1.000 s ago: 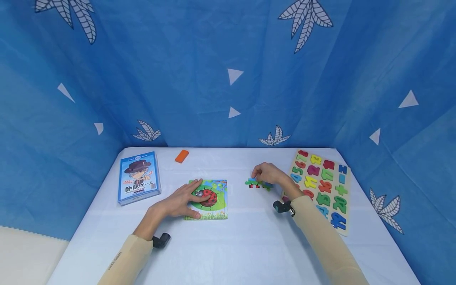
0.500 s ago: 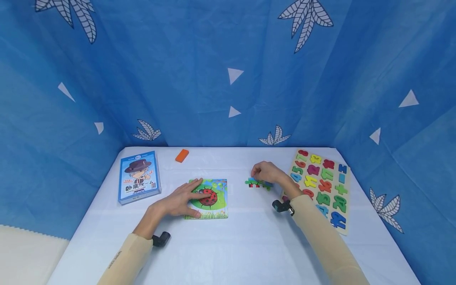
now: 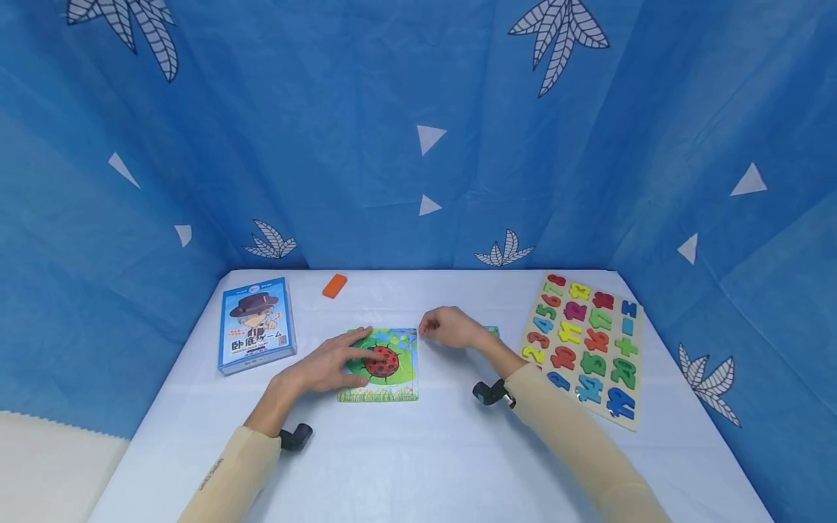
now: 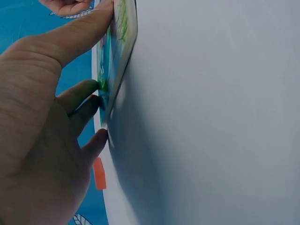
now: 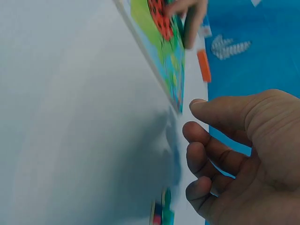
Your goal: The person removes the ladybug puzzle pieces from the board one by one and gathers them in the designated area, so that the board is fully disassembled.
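Ladybird puzzle (image 3: 394, 363): lay on the table (image 3: 418, 465), five o'clock from the orange block (image 3: 335, 285).
Left hand (image 3: 327, 367): rested on it from nine o'clock, fingers wide.
Right hand (image 3: 451, 327): was near its two o'clock, fingers bent, gap narrow.

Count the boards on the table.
2. The ladybug board is under the left hand; the number board lies further right, partly covered by the right sleeve. No others show, though a small one could be hidden behind that sleeve.
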### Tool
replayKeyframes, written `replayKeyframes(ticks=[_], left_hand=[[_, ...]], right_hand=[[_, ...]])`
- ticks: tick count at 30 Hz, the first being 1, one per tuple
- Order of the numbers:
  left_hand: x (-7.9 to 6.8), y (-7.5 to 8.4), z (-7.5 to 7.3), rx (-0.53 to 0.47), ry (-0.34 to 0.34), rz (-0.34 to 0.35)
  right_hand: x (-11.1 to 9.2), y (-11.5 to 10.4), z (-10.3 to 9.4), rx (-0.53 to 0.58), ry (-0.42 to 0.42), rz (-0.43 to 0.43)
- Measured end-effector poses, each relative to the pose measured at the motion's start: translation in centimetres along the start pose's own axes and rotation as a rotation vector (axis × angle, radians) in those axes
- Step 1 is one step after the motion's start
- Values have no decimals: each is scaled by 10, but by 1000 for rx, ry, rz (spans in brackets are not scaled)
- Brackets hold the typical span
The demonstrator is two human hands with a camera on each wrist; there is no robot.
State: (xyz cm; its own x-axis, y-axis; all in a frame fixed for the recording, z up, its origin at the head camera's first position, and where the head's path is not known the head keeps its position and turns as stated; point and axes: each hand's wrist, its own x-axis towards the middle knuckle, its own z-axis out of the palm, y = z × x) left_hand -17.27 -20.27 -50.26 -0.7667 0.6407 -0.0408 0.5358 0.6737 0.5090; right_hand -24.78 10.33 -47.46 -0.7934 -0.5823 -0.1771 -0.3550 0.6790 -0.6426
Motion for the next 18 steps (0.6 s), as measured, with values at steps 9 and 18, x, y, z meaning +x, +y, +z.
replayKeyframes(ticks=[9, 18], left_hand=[[-3, -4, -1, -58, -41, -36], [-4, -5, -3, -62, -76, -34]], right_hand=[[18, -28, 28, 3, -81, -91], [32, -43, 44, 6, -130, -89]])
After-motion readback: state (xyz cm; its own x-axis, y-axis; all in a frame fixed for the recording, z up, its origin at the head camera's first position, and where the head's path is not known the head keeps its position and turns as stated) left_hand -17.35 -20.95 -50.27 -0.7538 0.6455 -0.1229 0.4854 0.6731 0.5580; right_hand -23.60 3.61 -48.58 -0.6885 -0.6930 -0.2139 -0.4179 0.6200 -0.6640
